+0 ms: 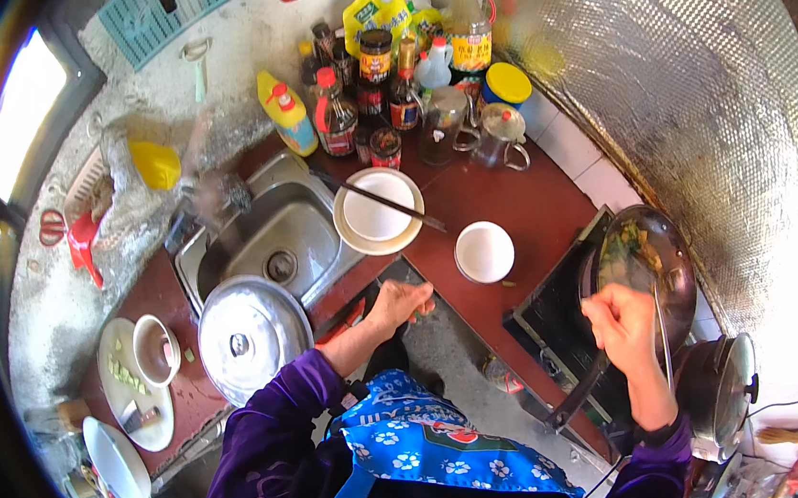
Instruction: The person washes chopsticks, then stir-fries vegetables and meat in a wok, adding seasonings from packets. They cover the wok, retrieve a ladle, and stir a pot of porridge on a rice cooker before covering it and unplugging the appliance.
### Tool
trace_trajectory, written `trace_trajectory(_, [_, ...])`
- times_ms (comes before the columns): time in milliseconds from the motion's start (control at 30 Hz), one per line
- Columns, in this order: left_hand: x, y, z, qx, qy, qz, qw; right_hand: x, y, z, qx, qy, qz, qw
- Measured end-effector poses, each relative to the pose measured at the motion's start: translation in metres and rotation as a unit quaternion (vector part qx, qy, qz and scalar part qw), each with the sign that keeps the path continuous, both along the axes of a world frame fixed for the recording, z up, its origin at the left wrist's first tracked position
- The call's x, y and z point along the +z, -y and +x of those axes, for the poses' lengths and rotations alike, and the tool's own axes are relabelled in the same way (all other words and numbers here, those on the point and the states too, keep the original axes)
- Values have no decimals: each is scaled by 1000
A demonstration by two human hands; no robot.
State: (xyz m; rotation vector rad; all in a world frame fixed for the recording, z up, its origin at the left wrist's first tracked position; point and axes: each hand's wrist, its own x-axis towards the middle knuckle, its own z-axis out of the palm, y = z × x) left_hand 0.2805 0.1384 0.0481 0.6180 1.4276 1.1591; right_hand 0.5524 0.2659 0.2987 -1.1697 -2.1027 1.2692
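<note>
My right hand [622,321], its fingers curled, is over the near edge of a dark wok [676,294]. Green and yellowish food [625,245] lies inside the wok. A thin metal utensil handle [663,339] runs alongside that hand; a grip on it is not visible. The wok's long handle [582,390] points toward me. My left hand [404,302] hangs before the counter edge, fingers bent inward, with a speck of green under them. What either palm contains is hidden. Nearest the left hand are a white bowl [484,252] and stacked bowls [378,208] with dark chopsticks [387,203] across them.
The wok is on a black stove [556,306]. A steel sink [328,256] and a domed metal lid [255,327] are left. Beyond are sauce bottles [336,118] and glass jugs [445,126]. An oval plate [160,423] holds chopped pieces. A lidded pot [715,384] stands at right.
</note>
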Motion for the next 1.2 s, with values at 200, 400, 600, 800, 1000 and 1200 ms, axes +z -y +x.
trace_trajectory(200, [73, -98, -94, 76, -117, 148, 979, -24, -120, -143, 112, -4, 51, 992])
trace_trajectory(400, [70, -122, -138, 84, -91, 153, 980, -86, -239, -275, 96, 7, 243, 965])
trace_trajectory(600, [54, -101, -168, 86, -49, 107, 989, -92, -301, -370, 114, 21, 260, 959])
trace_trajectory(800, [51, -77, -182, 104, -11, 117, 988, -79, -353, -480, 179, 65, 299, 935])
trace_trajectory(1000, [43, -45, -189, 161, 24, 85, 983, -84, -390, -546, 163, 36, 271, 948])
trace_trajectory(1200, [29, -38, -195, 183, 58, 69, 979, -66, -403, -541, 174, 69, 276, 943])
